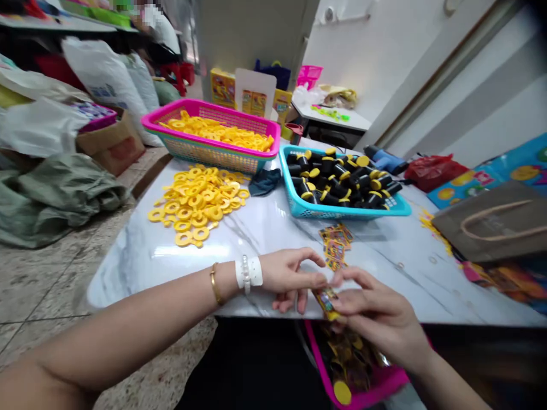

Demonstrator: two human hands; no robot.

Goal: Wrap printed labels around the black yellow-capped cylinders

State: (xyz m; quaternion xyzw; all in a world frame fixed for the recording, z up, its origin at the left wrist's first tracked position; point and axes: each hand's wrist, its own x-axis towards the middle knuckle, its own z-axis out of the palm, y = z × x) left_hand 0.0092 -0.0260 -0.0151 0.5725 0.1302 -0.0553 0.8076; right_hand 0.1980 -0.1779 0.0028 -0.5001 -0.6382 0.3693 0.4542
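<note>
My right hand (380,310) pinches a small labelled tube (327,300) with a yellow end, just past the table's front edge. Its wrap is printed in bright colours, blurred here. My left hand (293,279), with bracelets at the wrist, reaches in from the left. Its thumb tip meets the tube's upper end while the fingers stay apart. Just beyond the hands lie several printed stickers (336,246) in a loose pile. Below my right hand, a pink basket (318,356) at lap height contains similar labelled tubes, partly hidden by the hand and forearm.
A blue basket (342,212) of black tubes with yellow caps stands behind the stickers. Yellow ring pieces (199,199) are heaped at left, before a pink-rimmed basket (209,108) full of yellow parts. A grey paper bag (499,222) is at right. Another person (164,34) sits far left.
</note>
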